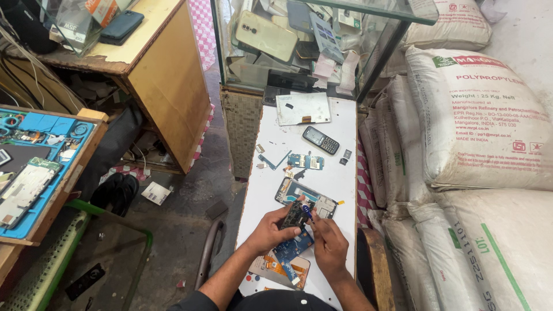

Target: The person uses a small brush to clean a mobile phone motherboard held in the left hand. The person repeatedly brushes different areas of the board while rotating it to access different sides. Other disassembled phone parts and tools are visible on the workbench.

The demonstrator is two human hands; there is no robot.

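Observation:
My left hand (269,230) holds a small dark phone circuit board (295,215) over a narrow white table (328,173). My right hand (329,243) pinches a thin blue-handled tool (306,212) whose tip touches that board. Just beyond the hands lies an opened phone frame (305,194) with its insides showing. Under my wrists sit a blue circuit board (292,247) and a phone back part with an orange flex cable (280,268).
Farther along the table lie a blue board (305,161), a dark keypad phone (321,140), a grey display panel (303,108) and small loose parts. A glass case of phones (299,34) stands at the far end. White sacks (478,126) stack on the right; a blue repair mat (34,161) lies left.

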